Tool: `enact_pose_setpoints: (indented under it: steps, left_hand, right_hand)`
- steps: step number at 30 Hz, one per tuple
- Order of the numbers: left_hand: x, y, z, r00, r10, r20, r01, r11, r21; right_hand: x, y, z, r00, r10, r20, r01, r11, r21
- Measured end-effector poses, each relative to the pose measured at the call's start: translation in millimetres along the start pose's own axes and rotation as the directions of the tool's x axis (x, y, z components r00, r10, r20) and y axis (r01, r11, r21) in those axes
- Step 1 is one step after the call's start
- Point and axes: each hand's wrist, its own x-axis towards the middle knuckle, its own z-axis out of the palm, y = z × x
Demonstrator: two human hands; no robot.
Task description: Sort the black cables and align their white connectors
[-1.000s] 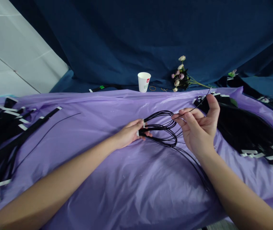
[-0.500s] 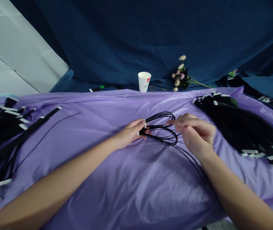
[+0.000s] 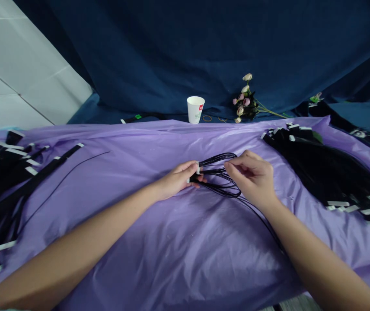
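Near the middle of the purple cloth, my left hand pinches the white-tipped ends of a bundle of thin black strands. The strands bend into two loops side by side that point right, and some long ones trail down to the lower right. At the right end of the loops is my right hand, thumb and forefinger pressed together at the upper loop's strands. What exactly lies between those fingertips is too small to tell.
Black strips with white ends lie in piles at the left and right. Along the back stand a white paper cup and, lying down, artificial flowers. Rubber bands are beside the cup. A dark blue curtain hangs behind.
My right hand has moved a little left over the loops, and its thumb has come up against the forefinger. My left hand has stayed almost still.
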Motion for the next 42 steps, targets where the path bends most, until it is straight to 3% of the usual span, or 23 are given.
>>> enact_pose_setpoints:
  steps: [21,37,42]
  left_hand:
    - [-0.5,-1.2,-0.3,1.0,0.007,-0.004,-0.007,0.999,-0.044]
    - [-0.5,-0.7,-2.9,0.999,0.008,0.037,-0.004,0.995,-0.095]
    - [-0.2,0.0,-2.6,1.0,0.004,0.024,-0.002,0.997,-0.076]
  right_hand:
    - [0.1,-1.5,0.4,0.998,-0.062,0.033,0.062,0.998,-0.014]
    - [2.1,-4.0,-2.7,0.987,-0.092,0.131,0.085,0.995,0.053]
    - [1.6,-3.4,-2.7,0.989,-0.075,0.124,0.076,0.997,0.002]
